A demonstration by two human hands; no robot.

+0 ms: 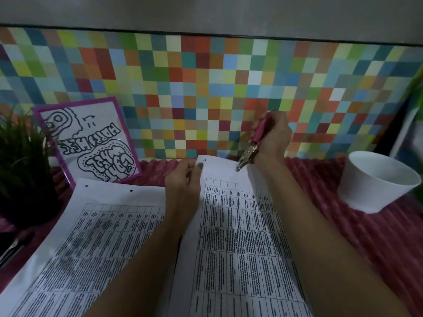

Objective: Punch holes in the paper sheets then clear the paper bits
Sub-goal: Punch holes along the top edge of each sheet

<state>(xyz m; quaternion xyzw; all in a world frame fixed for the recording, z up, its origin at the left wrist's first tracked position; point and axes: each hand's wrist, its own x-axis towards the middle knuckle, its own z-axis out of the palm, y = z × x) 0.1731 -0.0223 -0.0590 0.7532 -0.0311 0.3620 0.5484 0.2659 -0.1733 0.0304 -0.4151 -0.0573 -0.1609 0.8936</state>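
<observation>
**A hole punch bites the page**

The right hand [273, 136] is wrapped tight round the pink handles of a hole punch [249, 154]. Its shiny metal nose bites the top edge of the right sheet [240, 236], a white page full of small boxes of print. The left hand [183, 181] pinches that same edge, beside one round hole [204, 160]. The left sheet [96, 236] lies next to it, with two dark round holes near its top. A bumpy pink cloth [343, 236] lies under the pages. A smooth white bowl [366, 197] stands to the right; its inside is blurry. The print is too small to read, and the page bottoms are cut off. A dark thing [11, 245] at the left edge is hard to make out.
</observation>
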